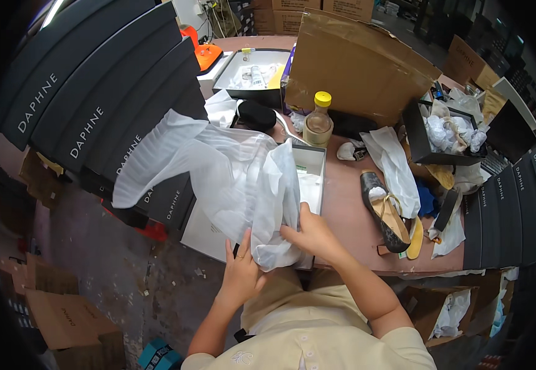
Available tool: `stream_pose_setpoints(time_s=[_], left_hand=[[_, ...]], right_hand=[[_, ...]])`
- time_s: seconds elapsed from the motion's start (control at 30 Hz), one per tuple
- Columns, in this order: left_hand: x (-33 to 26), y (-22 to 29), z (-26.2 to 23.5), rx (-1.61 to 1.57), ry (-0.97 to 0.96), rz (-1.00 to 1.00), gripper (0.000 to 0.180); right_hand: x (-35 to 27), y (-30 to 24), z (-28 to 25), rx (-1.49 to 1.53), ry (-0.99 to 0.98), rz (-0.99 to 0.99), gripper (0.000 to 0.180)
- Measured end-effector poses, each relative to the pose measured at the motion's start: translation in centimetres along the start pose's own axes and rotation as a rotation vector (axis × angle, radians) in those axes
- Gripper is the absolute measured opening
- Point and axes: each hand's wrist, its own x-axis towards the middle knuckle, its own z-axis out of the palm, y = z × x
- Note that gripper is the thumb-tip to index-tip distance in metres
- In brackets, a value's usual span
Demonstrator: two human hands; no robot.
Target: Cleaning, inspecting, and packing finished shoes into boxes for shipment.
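A bundle of thin white tissue paper lies over an open shoe box at the table's front edge, one long end sweeping up to the left. On the bundle's right side, my right hand grips the paper between thumb and fingers. My left hand rests against its lower left edge, fingers stretched and apart. Whatever the paper may wrap is hidden. A white lid or box panel shows beneath the paper on the left. To the right, a dark high-heeled shoe with a gold strap lies on the table.
Dark shoe boxes are stacked at the left, with more boxes at the right. A yellow-capped bottle stands behind the open box, before a large cardboard box. A black box holds crumpled paper. Cartons stand on the floor.
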Motion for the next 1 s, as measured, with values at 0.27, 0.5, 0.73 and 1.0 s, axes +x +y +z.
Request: stream_pose_setpoints(time_s=[0.27, 0.5, 0.73, 1.0], left_hand=[[-1.0, -2.6, 2.0, -1.106, 0.743, -0.631, 0.035], [3.4, -3.1, 3.4, -1.368, 0.554, -0.701, 0.029], [1.0, 1.2, 5.2, -0.591, 0.662, -0.347, 0.028], [1.0, -5.7, 3.5, -1.848, 0.887, -0.647, 0.052]], right_hand=[[1.5, 0.0, 1.2, -0.320, -0.075, 0.037, 0.056], [3.0, 0.3, 2.2, -0.380, -0.130, 0.075, 0.051], [4.4, -0.1, 3.0, -0.423, -0.068, 0.049, 0.047], [3.8, 0.0, 3.7, -0.454, -0.052, -0.043, 0.044]])
